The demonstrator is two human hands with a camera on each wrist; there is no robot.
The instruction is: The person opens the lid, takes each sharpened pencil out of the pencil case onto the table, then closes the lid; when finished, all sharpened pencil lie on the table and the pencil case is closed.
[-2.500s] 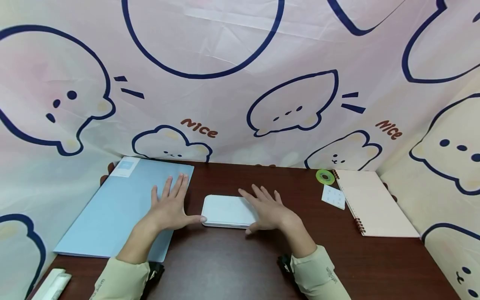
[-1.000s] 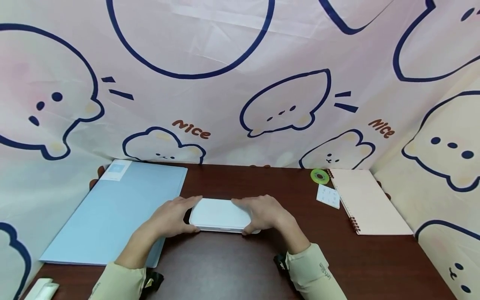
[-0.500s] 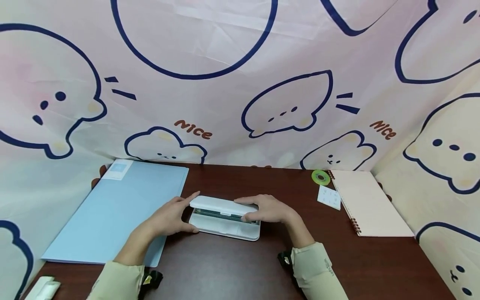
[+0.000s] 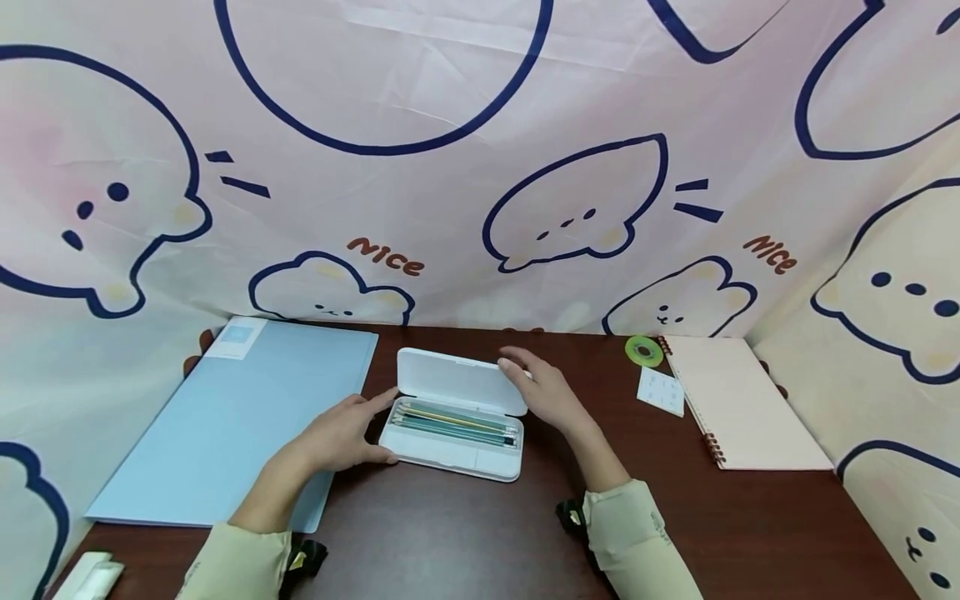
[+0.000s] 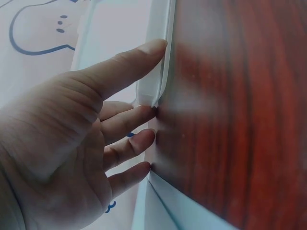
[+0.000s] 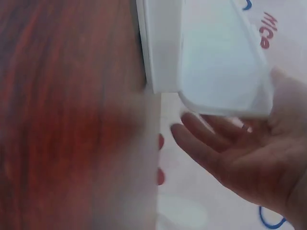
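A white pencil case (image 4: 438,460) lies on the dark wooden table with its lid (image 4: 457,379) raised at the back. Several green pencils (image 4: 450,423) and a yellowish one rest side by side inside. My left hand (image 4: 337,433) holds the case's left end, thumb at the front edge and index finger at the back corner. In the left wrist view its thumb (image 5: 129,67) lies along the case and the other fingers touch the table beside the end. My right hand (image 4: 547,392) is at the lid's right edge, fingers loosely extended; in the right wrist view they reach past the lid's corner.
A large blue folder (image 4: 247,417) lies at the left, partly under my left forearm. At the right are a spiral notebook (image 4: 750,408), a green roll of tape (image 4: 643,351) and a small white card (image 4: 661,391). A white packet (image 4: 90,575) lies front left.
Both hands came in to the closed pencil case; its lid then swung up and back, showing the pencils. The right hand moved up and back with the lid, while the left stayed at the left end.
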